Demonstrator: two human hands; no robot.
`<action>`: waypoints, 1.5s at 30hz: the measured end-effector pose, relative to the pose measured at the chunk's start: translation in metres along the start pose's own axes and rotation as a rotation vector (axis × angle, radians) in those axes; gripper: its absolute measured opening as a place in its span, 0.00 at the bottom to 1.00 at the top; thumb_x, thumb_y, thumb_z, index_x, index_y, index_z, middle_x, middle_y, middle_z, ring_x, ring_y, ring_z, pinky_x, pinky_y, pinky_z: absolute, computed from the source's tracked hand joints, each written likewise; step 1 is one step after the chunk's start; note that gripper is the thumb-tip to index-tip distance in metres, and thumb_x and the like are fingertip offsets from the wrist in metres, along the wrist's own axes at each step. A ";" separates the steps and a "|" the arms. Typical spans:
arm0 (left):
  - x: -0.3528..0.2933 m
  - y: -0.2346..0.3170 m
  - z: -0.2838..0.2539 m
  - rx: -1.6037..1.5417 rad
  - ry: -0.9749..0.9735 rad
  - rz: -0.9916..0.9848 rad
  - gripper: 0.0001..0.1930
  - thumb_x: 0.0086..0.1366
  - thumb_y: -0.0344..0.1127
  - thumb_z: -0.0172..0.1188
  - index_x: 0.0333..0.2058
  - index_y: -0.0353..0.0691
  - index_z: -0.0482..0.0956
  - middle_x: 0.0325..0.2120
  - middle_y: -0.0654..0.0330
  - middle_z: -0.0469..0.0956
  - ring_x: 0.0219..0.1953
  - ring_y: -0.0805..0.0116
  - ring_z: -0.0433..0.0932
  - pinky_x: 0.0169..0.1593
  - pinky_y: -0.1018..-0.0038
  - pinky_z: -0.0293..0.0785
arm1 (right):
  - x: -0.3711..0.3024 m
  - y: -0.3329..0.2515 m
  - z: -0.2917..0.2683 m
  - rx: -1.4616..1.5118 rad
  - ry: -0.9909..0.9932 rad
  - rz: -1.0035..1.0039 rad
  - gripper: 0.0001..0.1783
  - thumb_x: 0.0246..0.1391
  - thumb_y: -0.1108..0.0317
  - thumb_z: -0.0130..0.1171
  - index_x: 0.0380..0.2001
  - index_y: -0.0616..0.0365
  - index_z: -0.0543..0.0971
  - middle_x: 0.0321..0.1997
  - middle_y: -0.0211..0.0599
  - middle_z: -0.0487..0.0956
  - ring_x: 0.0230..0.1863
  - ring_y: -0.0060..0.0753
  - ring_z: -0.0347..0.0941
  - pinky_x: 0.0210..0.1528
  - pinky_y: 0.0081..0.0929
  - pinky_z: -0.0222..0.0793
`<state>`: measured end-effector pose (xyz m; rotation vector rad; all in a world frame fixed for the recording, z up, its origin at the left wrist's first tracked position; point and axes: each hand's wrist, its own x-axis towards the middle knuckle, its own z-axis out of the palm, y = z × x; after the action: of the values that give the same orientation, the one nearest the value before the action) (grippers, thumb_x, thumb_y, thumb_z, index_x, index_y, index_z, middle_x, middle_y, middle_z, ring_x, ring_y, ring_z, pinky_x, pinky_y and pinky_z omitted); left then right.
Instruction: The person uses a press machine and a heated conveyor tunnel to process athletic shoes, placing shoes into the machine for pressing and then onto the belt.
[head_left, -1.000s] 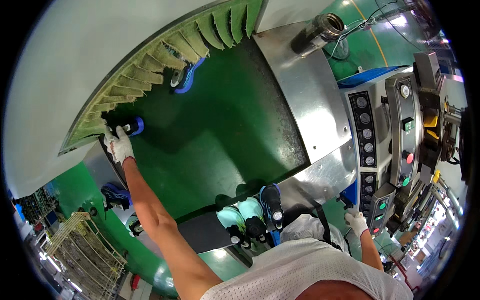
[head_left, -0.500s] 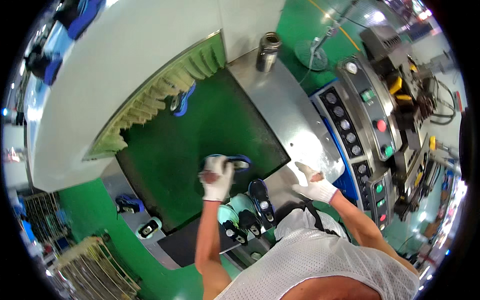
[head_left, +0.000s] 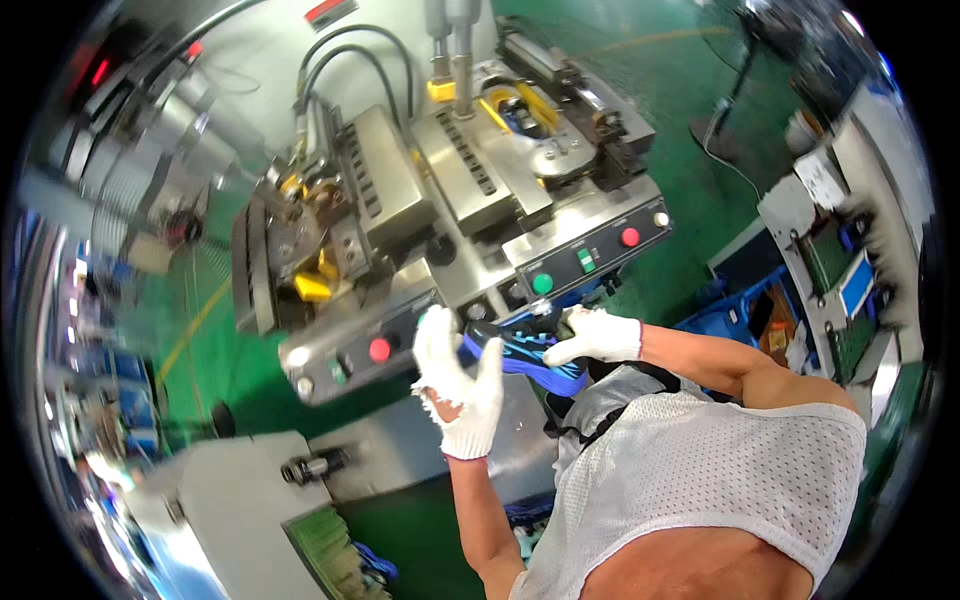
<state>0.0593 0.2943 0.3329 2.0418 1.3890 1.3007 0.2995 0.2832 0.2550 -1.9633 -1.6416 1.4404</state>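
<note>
Clearly, the thing to mind is the shoe, dark above with a blue sole, held just in front of the body between two gloved hands. The right hand is clamped on its right end, thumb along the side, and that firm hold probably carries most of the weight. The left hand has thumb and fingers spread apart about the other end; whether they press on it, I cannot tell. Closing them lightly there would likely keep the shoe from twisting, while a hard squeeze might dent the upper. Below and to the left lies a metal surface, with a dark bottle near its left end. Just past the shoe sits a green button, and left of the left hand a red button; fingertips are best kept clear of both. Farther off stand metal blocks and yellow clamps, where the frayed left glove could perhaps snag.
</note>
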 end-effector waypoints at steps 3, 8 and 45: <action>0.057 0.021 0.046 -0.043 -0.009 -0.023 0.31 0.64 0.28 0.69 0.64 0.31 0.68 0.59 0.45 0.72 0.57 0.54 0.78 0.61 0.64 0.76 | -0.038 0.033 -0.049 1.036 -0.093 -0.104 0.35 0.51 0.57 0.77 0.54 0.70 0.76 0.44 0.36 0.81 0.42 0.22 0.78 0.40 0.24 0.78; 0.154 0.016 0.172 -0.148 -0.128 -0.084 0.30 0.67 0.31 0.67 0.65 0.30 0.68 0.60 0.44 0.72 0.59 0.52 0.77 0.62 0.62 0.74 | -0.041 0.084 -0.094 1.425 0.146 -0.243 0.27 0.58 0.65 0.67 0.58 0.66 0.76 0.49 0.35 0.82 0.48 0.26 0.79 0.53 0.27 0.75; -0.097 -0.020 0.065 0.067 0.080 -1.380 0.32 0.56 0.32 0.70 0.59 0.31 0.71 0.49 0.51 0.78 0.49 0.61 0.79 0.59 0.65 0.74 | 0.466 -0.019 -0.228 -0.415 0.785 -0.036 0.26 0.61 0.50 0.49 0.49 0.58 0.83 0.58 0.54 0.80 0.58 0.56 0.79 0.58 0.50 0.74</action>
<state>0.0926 0.2320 0.2375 0.5891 2.1805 0.6462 0.4173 0.7738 0.1331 -2.2525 -1.6198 0.2110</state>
